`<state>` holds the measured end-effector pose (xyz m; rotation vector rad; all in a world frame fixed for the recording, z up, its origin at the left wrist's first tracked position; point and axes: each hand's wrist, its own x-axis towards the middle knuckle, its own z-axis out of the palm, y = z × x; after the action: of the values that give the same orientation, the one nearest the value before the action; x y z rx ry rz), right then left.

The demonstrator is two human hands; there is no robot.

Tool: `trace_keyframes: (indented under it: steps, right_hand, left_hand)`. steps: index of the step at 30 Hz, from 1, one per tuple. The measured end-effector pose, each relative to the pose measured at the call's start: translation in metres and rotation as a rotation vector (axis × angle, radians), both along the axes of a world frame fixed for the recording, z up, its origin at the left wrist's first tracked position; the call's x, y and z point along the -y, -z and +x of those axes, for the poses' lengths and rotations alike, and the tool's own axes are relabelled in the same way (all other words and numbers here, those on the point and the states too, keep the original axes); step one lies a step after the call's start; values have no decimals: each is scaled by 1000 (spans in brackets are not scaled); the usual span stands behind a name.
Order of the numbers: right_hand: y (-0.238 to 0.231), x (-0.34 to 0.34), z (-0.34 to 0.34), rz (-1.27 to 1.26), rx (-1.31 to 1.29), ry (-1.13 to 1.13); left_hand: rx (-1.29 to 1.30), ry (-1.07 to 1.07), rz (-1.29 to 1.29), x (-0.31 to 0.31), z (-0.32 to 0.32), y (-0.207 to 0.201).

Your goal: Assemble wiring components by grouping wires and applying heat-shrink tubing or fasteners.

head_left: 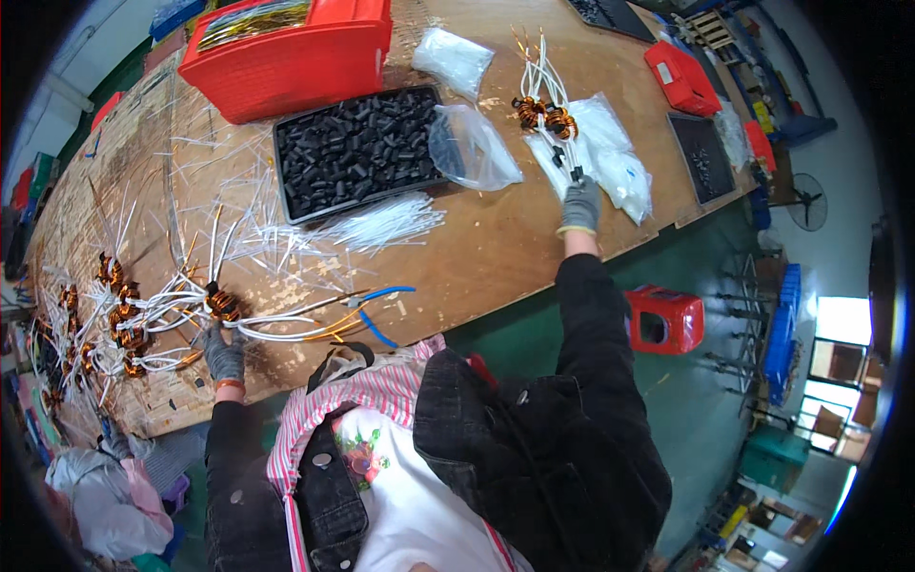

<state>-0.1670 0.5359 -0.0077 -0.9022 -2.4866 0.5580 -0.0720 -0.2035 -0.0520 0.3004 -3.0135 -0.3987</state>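
My right hand [579,206], in a grey glove, reaches to the far right of the table. Its fingers are closed round the black-sleeved ends of white wires that run from a pair of copper-wound ring coils [545,118]. Those coils lie over clear plastic bags [612,164]. On the near left, my left hand [224,355], gloved too, pinches the white leads just below another copper ring coil [222,303]. Long white and orange leads and a blue wire [377,334] stretch right from that coil. More coils with tangled white leads [126,315] are heaped to its left.
A black tray [283,181] full of short black sleeves stands mid-table, with white cable ties [386,224] strewn before it. Behind it is a red bin [286,81]. A clear bag [472,148] leans at the tray's right. A red stool [667,319] stands on the floor.
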Motion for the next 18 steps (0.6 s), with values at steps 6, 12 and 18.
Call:
trace_keyframes:
  steps: [6, 12, 18]
  right_hand:
    - [47, -99, -36, -354, 715, 48]
    - [62, -102, -58, -270, 746, -56]
    - [40, -109, -46, 21, 700, -155]
  left_hand:
    - [128, -165, -103, -39, 51, -19]
    - [173, -212, -91, -75, 80, -28]
    - [217, -192, -62, -104, 62, -30]
